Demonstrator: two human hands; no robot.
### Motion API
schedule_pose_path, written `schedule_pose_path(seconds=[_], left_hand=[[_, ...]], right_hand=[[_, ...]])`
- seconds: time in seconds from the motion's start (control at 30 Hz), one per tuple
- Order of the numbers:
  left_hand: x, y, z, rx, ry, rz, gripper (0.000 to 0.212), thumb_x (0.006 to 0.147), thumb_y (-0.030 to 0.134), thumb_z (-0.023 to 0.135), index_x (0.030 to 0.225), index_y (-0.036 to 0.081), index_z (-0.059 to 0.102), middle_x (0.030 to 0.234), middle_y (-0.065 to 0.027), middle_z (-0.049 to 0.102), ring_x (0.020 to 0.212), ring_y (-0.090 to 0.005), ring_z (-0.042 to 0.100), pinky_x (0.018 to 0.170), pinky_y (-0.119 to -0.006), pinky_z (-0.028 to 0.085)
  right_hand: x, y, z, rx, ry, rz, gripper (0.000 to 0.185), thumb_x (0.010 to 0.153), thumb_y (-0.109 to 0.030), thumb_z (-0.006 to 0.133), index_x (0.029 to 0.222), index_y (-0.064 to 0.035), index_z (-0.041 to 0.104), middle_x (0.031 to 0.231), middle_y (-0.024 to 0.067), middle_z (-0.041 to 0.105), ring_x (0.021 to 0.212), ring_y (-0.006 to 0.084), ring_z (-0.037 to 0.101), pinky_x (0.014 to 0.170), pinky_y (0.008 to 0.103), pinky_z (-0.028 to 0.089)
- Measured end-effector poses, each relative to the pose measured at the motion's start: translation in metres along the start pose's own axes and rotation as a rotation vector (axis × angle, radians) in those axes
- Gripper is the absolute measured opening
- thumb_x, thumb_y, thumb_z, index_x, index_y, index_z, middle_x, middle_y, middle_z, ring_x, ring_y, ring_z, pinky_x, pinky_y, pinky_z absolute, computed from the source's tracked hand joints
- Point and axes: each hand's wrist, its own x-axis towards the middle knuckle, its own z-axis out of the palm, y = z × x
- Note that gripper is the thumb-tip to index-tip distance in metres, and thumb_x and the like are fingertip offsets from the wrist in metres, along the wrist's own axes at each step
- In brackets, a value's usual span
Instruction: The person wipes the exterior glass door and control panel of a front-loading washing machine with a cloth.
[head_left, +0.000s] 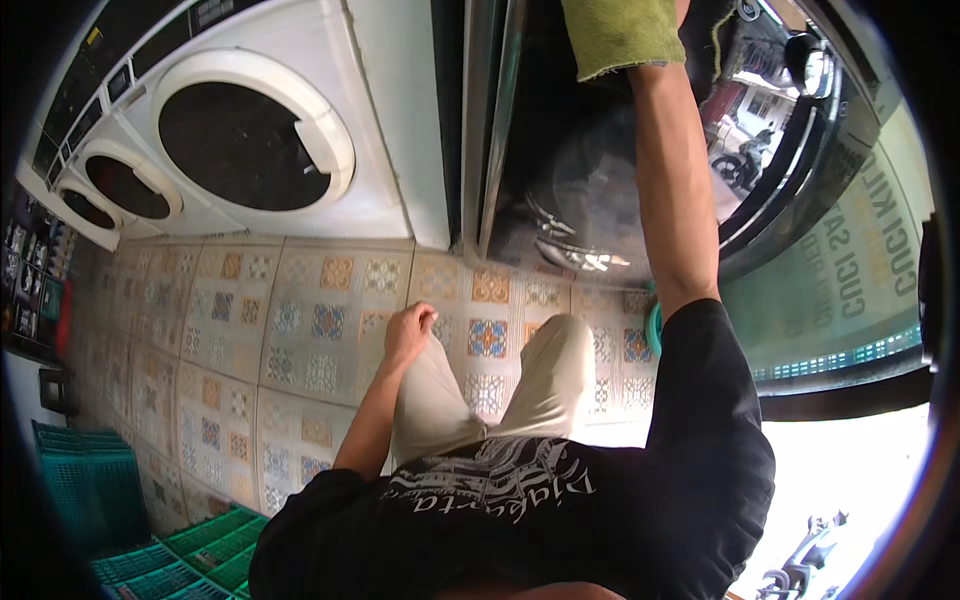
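Observation:
My right arm reaches up to the top edge of the head view, where an olive-green cloth (626, 34) hangs around the wrist area. Only a small part of my right hand (682, 10) shows beside the cloth; its fingers are hidden or cut off. Behind the arm stands a dark, glossy machine front (577, 150) with reflections on it. My left hand (410, 328) rests near my left knee with its fingers curled, and no object shows in it. Beige trousers (551, 367) cover my bent legs.
White front-loading machines (375, 150) with round dark doors line the left side. Green plastic baskets (90, 472) are stacked at lower left. Patterned floor tiles (300, 315) lie below. A lettered glass pane (817, 300) stands at right, and a motorcycle (802, 562) is outside at lower right.

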Motion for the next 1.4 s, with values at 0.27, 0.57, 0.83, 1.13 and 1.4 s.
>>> schedule_pose_path(seconds=[0.27, 0.57, 0.83, 1.13, 1.4], left_hand=[[0.002, -0.008, 0.009, 0.053, -0.001, -0.078, 0.007, 0.083, 0.013, 0.059, 0.086, 0.009, 0.064, 0.075, -0.0117, 0.065, 0.068, -0.0289, 0.063, 0.061, -0.038, 0.048], [-0.005, -0.012, 0.004, 0.068, -0.002, 0.012, 0.011, 0.083, 0.019, 0.064, 0.089, 0.010, 0.065, 0.076, -0.0101, 0.067, 0.070, -0.0287, 0.065, 0.064, -0.037, 0.050], [-0.009, -0.009, -0.003, 0.138, 0.052, -0.030, 0.012, 0.084, 0.021, 0.064, 0.089, 0.010, 0.065, 0.078, -0.0093, 0.068, 0.069, -0.0274, 0.065, 0.063, -0.037, 0.050], [0.001, -0.016, 0.009, 0.096, 0.014, 0.014, 0.013, 0.085, 0.019, 0.064, 0.090, 0.007, 0.064, 0.078, -0.0097, 0.067, 0.070, -0.0273, 0.065, 0.066, -0.036, 0.051], [-0.001, -0.007, 0.011, 0.088, 0.017, 0.039, 0.016, 0.085, 0.021, 0.065, 0.091, 0.007, 0.064, 0.078, -0.0111, 0.067, 0.071, -0.0282, 0.065, 0.065, -0.037, 0.050]], right_hand=[[-0.382, -0.135, -0.053, 0.605, -0.934, 0.035, 0.021, 0.079, -0.026, 0.061, 0.094, -0.0115, 0.066, 0.096, 0.0098, 0.066, 0.096, 0.0319, 0.059, 0.088, 0.0519, 0.044], [-0.178, -0.093, -0.031, 0.480, -0.586, 0.034, 0.036, 0.085, -0.017, 0.053, 0.119, -0.0041, 0.055, 0.121, 0.0130, 0.055, 0.112, 0.0272, 0.051, 0.096, 0.0365, 0.040], [-0.020, 0.035, -0.013, 0.192, 0.075, 0.376, 0.049, 0.078, -0.025, 0.062, 0.122, -0.0028, 0.057, 0.122, 0.0193, 0.057, 0.115, 0.0372, 0.050, 0.099, 0.0497, 0.033], [-0.181, -0.095, -0.027, 0.253, -0.464, 0.058, 0.053, 0.089, -0.029, 0.051, 0.138, -0.0101, 0.042, 0.141, 0.0103, 0.042, 0.133, 0.0318, 0.036, 0.111, 0.0471, 0.027], [-0.056, 0.053, -0.021, 0.027, 0.085, 0.434, 0.026, 0.079, -0.025, 0.067, 0.085, -0.0002, 0.063, 0.083, 0.0149, 0.062, 0.085, 0.0322, 0.058, 0.083, 0.0457, 0.040]])
